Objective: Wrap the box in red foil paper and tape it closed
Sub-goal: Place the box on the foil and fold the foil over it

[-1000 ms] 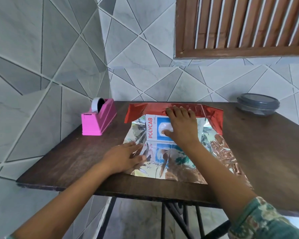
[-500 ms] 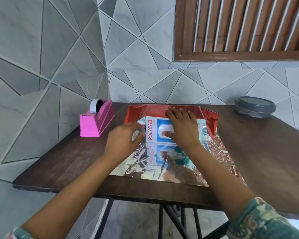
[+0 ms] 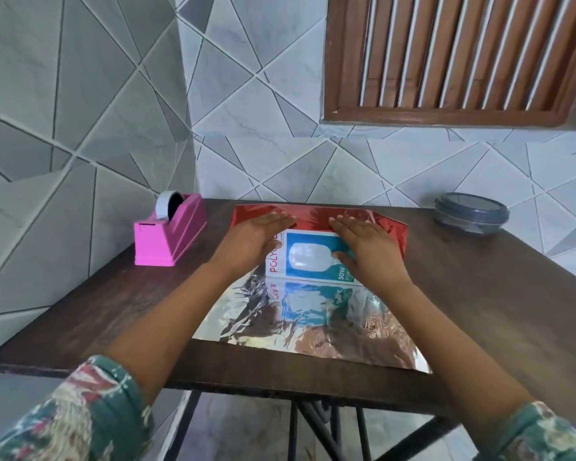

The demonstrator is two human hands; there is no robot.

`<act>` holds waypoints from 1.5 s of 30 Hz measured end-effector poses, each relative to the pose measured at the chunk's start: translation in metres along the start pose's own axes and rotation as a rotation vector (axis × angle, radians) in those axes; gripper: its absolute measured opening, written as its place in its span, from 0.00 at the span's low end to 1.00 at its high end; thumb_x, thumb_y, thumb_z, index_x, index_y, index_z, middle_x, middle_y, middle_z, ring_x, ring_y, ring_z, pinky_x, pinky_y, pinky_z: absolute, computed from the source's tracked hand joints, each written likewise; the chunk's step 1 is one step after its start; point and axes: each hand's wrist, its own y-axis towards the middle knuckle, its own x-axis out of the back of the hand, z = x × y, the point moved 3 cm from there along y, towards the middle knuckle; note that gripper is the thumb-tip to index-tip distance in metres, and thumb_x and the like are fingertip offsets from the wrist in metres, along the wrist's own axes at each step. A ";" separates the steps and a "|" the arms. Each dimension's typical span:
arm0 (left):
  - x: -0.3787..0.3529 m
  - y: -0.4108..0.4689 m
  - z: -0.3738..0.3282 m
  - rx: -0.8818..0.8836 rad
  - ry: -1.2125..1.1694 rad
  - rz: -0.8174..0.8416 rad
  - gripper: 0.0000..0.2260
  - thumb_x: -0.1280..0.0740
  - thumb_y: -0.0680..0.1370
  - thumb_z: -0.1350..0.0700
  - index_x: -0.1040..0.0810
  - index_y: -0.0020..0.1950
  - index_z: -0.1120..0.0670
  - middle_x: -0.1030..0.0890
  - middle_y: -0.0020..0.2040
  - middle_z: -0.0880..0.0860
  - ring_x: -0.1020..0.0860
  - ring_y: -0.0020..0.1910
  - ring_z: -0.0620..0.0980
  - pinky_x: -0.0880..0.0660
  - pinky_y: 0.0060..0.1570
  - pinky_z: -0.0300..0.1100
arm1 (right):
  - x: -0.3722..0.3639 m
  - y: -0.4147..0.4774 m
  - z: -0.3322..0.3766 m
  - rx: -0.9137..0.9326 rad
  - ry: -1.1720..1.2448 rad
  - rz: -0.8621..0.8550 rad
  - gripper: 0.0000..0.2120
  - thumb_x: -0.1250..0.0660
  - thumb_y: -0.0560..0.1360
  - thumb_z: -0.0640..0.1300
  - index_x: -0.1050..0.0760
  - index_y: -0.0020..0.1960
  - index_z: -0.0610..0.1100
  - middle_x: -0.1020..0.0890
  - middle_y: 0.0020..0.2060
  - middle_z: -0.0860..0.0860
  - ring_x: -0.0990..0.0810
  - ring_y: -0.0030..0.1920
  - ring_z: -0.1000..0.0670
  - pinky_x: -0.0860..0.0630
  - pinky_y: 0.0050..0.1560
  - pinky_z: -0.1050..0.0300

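On your desk [image 3: 479, 311] the box [image 3: 308, 257] lies on the far half of the foil [image 3: 296, 321], your left hand [image 3: 250, 241] and right hand [image 3: 366, 247] flat on it, dispenser [image 3: 167, 236] to its left, bowl [image 3: 471, 217] far right.

Two hands are counted: one left hand [image 3: 253, 242], one right hand [image 3: 368, 251]. One of each is seen otherwise: box [image 3: 306, 261], foil sheet [image 3: 313, 324], tape dispenser [image 3: 167, 241], lidded container [image 3: 471, 217], table [image 3: 496, 311], window shutter [image 3: 463, 54].

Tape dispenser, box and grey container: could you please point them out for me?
tape dispenser [image 3: 153, 244], head view, pink front face
box [image 3: 308, 257], head view, printed top face
grey container [image 3: 472, 207], head view, its lid
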 end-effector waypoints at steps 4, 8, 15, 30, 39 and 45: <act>-0.002 0.000 0.001 -0.003 -0.034 -0.009 0.21 0.36 0.79 0.57 0.32 0.72 0.48 0.32 0.72 0.49 0.34 0.72 0.51 0.35 0.67 0.48 | 0.002 -0.001 0.002 -0.010 0.008 -0.030 0.27 0.25 0.68 0.44 0.25 0.65 0.43 0.21 0.60 0.44 0.21 0.59 0.40 0.28 0.60 0.42; -0.005 0.000 0.002 0.022 -0.034 -0.026 0.22 0.36 0.79 0.58 0.33 0.72 0.48 0.33 0.72 0.48 0.34 0.72 0.50 0.34 0.66 0.46 | 0.002 0.001 0.004 -0.022 0.030 0.002 0.26 0.31 0.74 0.46 0.32 0.71 0.46 0.27 0.67 0.46 0.28 0.67 0.43 0.36 0.68 0.47; -0.008 -0.024 0.008 0.042 -0.024 -0.056 0.30 0.37 0.78 0.50 0.46 0.77 0.48 0.45 0.77 0.48 0.45 0.75 0.49 0.47 0.73 0.55 | 0.007 -0.001 0.007 -0.054 0.047 0.019 0.26 0.37 0.78 0.50 0.39 0.74 0.50 0.33 0.72 0.51 0.36 0.72 0.47 0.45 0.73 0.52; -0.013 -0.118 -0.033 0.149 -0.055 0.630 0.48 0.73 0.55 0.21 0.58 0.73 0.33 0.56 0.77 0.42 0.57 0.76 0.41 0.58 0.72 0.46 | -0.025 0.003 0.036 -0.330 -0.154 -0.192 0.35 0.24 0.59 0.64 0.25 0.54 0.40 0.20 0.53 0.41 0.23 0.57 0.36 0.38 0.65 0.33; -0.014 -0.119 -0.029 0.145 -0.075 0.628 0.41 0.72 0.57 0.21 0.60 0.70 0.30 0.57 0.77 0.40 0.57 0.76 0.40 0.60 0.71 0.43 | -0.034 0.009 0.042 -0.303 -0.163 -0.250 0.36 0.24 0.58 0.64 0.25 0.54 0.40 0.20 0.54 0.43 0.23 0.57 0.38 0.36 0.64 0.34; -0.012 -0.120 -0.019 0.113 -0.087 0.671 0.44 0.68 0.58 0.20 0.56 0.73 0.32 0.55 0.77 0.40 0.55 0.76 0.40 0.58 0.71 0.42 | -0.036 0.006 0.036 -0.237 -0.184 -0.307 0.36 0.25 0.60 0.64 0.25 0.58 0.40 0.20 0.55 0.43 0.23 0.58 0.37 0.36 0.64 0.34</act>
